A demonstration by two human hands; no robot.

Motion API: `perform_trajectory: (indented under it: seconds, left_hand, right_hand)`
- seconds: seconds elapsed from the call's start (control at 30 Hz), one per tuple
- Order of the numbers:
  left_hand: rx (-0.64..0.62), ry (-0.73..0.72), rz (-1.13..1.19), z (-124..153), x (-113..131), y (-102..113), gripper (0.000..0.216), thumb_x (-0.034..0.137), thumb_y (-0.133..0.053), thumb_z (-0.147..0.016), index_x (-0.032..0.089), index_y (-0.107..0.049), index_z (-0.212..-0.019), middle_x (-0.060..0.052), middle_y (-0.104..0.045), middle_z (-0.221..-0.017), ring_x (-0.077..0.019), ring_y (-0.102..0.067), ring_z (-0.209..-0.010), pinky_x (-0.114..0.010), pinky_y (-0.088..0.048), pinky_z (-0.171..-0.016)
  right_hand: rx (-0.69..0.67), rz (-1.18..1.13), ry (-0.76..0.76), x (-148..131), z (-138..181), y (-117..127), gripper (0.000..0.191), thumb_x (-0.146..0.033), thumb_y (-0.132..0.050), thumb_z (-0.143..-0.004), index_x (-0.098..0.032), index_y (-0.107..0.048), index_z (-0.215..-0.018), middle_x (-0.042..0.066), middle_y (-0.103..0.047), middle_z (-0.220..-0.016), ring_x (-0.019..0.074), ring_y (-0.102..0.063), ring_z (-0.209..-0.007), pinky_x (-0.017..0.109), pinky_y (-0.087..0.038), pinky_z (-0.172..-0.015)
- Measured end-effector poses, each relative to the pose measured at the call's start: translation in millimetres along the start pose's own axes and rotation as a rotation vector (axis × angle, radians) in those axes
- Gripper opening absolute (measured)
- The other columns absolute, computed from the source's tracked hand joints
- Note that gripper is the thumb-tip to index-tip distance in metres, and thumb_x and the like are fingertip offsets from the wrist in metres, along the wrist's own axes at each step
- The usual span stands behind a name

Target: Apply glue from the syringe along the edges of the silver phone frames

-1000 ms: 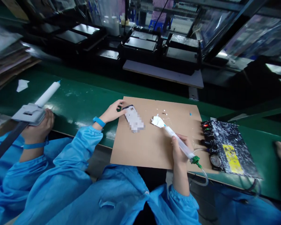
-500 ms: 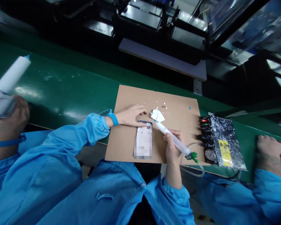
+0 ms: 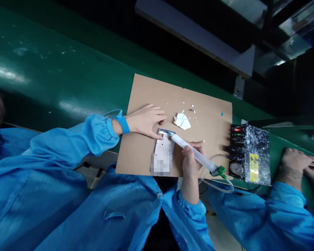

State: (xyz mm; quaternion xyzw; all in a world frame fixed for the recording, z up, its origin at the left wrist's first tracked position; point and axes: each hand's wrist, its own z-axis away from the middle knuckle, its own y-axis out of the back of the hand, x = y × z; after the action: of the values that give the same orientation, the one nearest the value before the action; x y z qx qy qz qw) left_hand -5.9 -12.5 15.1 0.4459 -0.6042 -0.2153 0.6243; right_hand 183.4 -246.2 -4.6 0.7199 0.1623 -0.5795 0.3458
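A pale phone housing (image 3: 164,148) lies on a sheet of cardboard (image 3: 136,160) in front of me. Beside its upper left corner my left hand (image 3: 148,122) rests open, the thumb touching the housing's edge. My right hand (image 3: 193,158) grips a white glue syringe (image 3: 184,144) with a green cap and a clear air hose at its rear. The syringe slants down to the left, its blue tip at the top end of the housing. Whether the tip touches the surface, I cannot tell. A crumpled white tissue (image 3: 182,120) sits just beyond the housing.
A black dispenser box (image 3: 256,153) with a gauge and lit display stands right of the cardboard. Small white bits and a blue cap (image 3: 222,114) lie on the cardboard. A co-worker's hands (image 3: 295,160) rest on the green bench (image 3: 75,80) at the right; another person's hand is at the left edge.
The syringe tip has moved from the tissue onto the top end of the phone housing. My left hand stays beside the housing. The camera view has shifted.
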Motion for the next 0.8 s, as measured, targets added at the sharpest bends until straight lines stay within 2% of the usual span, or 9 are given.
perform_trajectory:
  seconds: [0.57,0.8]
  left_hand:
    - [0.016,-0.032,-0.033,0.2,-3.5,-1.3,0.056,0.075,-0.081,-0.085,0.024,-0.06,-0.097,-0.005,-0.07,-0.104,-0.0268,-0.061,-0.1,-0.041,-0.037,-0.089]
    - [0.019,-0.058,-0.044,1.4,-4.4,-1.4,0.057,0.075,-0.077,-0.088,0.022,-0.06,-0.099,-0.005,-0.07,-0.105,-0.0252,-0.06,-0.099,-0.04,-0.035,-0.088]
  right_hand:
    - [-0.007,-0.015,0.0,0.8,-1.1,-2.4,0.052,-0.071,-0.087,-0.083,-0.024,-0.065,-0.086,0.0,-0.069,-0.069,0.0182,-0.063,-0.057,0.03,-0.049,-0.056]
    - [0.002,-0.073,0.011,0.8,-1.3,-3.3,0.049,-0.065,-0.092,-0.081,-0.023,-0.066,-0.085,-0.002,-0.068,-0.068,0.0162,-0.06,-0.055,0.027,-0.046,-0.055]
